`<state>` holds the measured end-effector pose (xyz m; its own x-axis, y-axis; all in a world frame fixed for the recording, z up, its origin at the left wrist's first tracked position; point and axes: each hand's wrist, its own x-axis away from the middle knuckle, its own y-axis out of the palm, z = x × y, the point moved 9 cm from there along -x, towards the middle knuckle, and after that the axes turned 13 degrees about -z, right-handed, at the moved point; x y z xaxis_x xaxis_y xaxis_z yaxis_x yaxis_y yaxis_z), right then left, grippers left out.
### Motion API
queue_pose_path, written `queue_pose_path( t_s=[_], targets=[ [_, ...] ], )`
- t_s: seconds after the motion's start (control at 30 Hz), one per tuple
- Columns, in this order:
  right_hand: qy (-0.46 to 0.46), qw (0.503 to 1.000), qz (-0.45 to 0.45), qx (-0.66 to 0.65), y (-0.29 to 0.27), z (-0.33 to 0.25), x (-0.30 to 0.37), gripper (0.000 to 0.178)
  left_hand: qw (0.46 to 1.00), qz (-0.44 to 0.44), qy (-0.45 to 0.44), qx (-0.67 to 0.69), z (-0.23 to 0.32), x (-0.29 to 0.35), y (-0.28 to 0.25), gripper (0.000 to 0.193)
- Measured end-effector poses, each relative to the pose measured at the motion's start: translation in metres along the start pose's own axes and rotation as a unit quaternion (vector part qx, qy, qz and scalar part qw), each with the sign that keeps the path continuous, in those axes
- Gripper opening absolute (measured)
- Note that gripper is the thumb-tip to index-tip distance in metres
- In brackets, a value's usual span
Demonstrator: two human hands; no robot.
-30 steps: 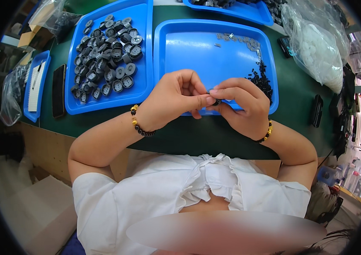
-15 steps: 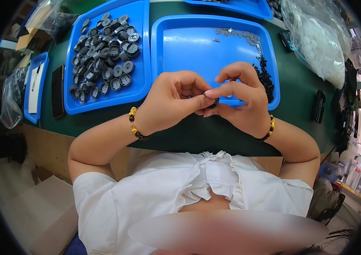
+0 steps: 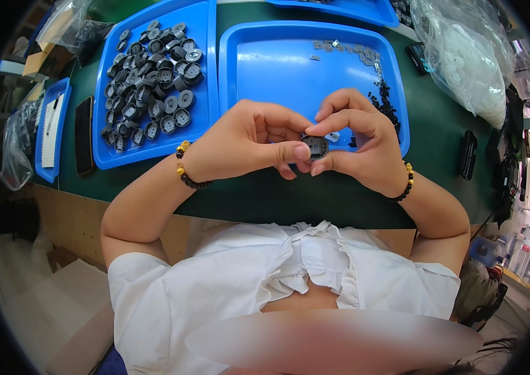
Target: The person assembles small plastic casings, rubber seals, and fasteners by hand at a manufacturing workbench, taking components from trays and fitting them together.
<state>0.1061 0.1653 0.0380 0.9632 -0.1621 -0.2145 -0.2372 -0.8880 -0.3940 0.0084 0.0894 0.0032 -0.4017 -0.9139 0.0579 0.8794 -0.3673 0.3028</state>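
Observation:
A small round dark-grey plastic cap (image 3: 318, 147) is held between both hands above the near edge of the middle blue tray (image 3: 265, 81). My left hand (image 3: 249, 144) grips its left side, the thumb lying along the rim. On the other side, my right hand (image 3: 360, 137) pinches the cap between forefinger and thumb. Its hollow inner face, with small holes, is turned up toward me. Inside the middle tray are small metal clips (image 3: 365, 55) along the far right and a heap of small black parts (image 3: 386, 106) down the right side.
To the left, another blue tray (image 3: 205, 119) bears many similar grey caps (image 3: 152, 81). A black phone (image 3: 84, 134) and a small tray with a notepad (image 3: 51, 131) lie beyond it. At right are a clear bag of white parts (image 3: 468, 69) and a black object (image 3: 468, 156) on the green table (image 3: 265, 203).
The cap has been turned so that its hollow face shows, where before only its edge was visible. Both hands have shifted slightly, and the right fingers now span the cap.

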Motion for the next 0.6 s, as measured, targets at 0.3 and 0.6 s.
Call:
queue_pose_path(
  t_s=[0.3,0.6],
  targets=[
    [-0.030,0.999,-0.012,0.013,0.011,-0.005,-0.002,0.037,0.998,0.057,-0.011,0.002,-0.003,0.005,0.006,0.015],
    [0.080,0.966,0.003,-0.246,0.025,0.018,0.004,0.052,0.659,0.120,0.306,-0.676,0.054,0.026,0.052,0.046]
  ],
)
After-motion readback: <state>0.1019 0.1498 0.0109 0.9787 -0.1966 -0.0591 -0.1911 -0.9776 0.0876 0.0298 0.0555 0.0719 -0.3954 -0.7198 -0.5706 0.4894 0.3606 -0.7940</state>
